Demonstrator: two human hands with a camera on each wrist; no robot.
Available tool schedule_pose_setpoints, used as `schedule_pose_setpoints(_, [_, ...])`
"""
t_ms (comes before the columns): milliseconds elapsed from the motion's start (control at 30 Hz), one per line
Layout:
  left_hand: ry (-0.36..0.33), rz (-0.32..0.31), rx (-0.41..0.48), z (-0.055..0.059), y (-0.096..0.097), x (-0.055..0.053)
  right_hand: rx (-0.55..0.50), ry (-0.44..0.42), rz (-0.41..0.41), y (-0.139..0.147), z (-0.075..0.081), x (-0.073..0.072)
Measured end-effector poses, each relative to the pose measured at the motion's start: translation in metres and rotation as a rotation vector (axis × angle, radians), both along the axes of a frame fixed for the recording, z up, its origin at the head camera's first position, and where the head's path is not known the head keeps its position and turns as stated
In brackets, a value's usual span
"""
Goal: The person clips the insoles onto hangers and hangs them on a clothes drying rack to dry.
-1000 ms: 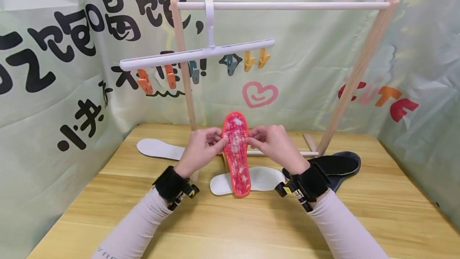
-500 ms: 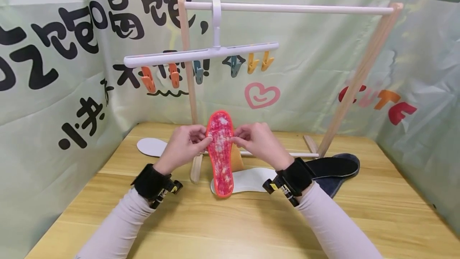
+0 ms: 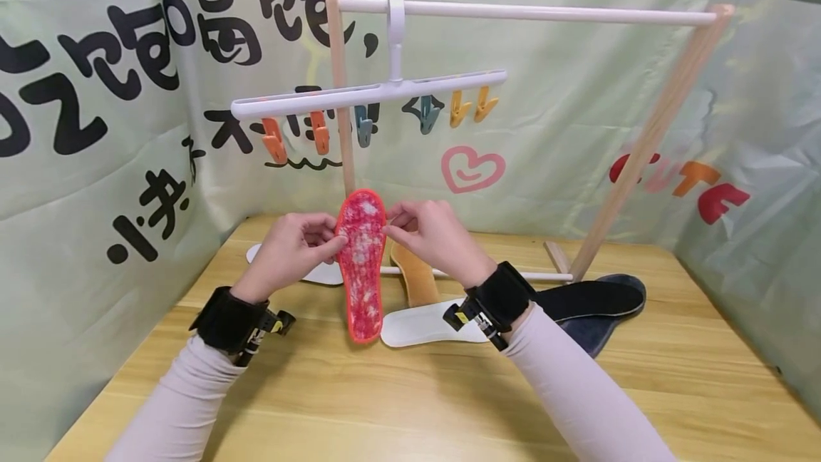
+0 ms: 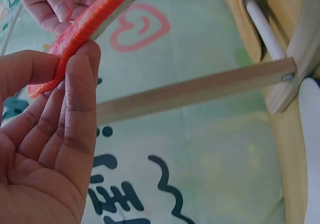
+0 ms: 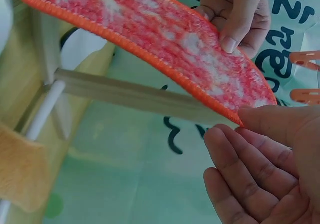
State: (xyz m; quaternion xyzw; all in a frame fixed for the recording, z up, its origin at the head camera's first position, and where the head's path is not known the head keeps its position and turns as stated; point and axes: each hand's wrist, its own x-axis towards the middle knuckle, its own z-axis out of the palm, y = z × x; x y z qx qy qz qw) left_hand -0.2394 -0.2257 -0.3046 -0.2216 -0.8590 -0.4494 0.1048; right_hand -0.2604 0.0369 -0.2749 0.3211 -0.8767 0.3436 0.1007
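Observation:
Both hands hold up a red-and-white fuzzy insole (image 3: 362, 269) with a stitched orange edge, upright over the table. On its left edge the left hand (image 3: 288, 252) pinches it between thumb and fingers. Opposite, the right hand (image 3: 439, 237) pinches the right edge, which the right wrist view shows as thumb and fingertips closed on the orange stitching of the insole (image 5: 150, 39). Above hangs a white clip hanger (image 3: 372, 93) on the rack's rail. Orange clips (image 3: 274, 140), blue clips (image 3: 363, 125) and yellow clips (image 3: 459, 109) dangle from it, holding nothing.
A wooden rack with a white top rail (image 3: 545, 13) stands on the table (image 3: 398, 405). Lying around its base are a white insole (image 3: 417, 324), a tan insole (image 3: 417, 280), a black insole (image 3: 590, 298) over a dark blue one, and another white insole (image 3: 323, 275) at left.
Both hands have carried the red insole leftward and slightly up, keeping their pinch. More of the tan and middle white insoles now shows. The head view has shifted slightly.

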Motion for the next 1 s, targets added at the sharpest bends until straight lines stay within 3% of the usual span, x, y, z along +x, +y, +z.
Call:
schedule_pose_setpoints(400, [0.019, 0.031, -0.018, 0.02, -0.028, 0.01, -0.015, 0.054, 0.036, -0.031, 0.027, 0.003])
schedule_pose_setpoints(767, [-0.046, 0.045, -0.062, 0.032, -0.062, 0.012, -0.007, 0.056, 0.082, -0.061, 0.046, 0.012])
schedule_pose_setpoints(1000, [-0.037, 0.057, -0.097, 0.038, -0.074, 0.015, 0.002, 0.104, 0.121, -0.079, 0.053, 0.018])
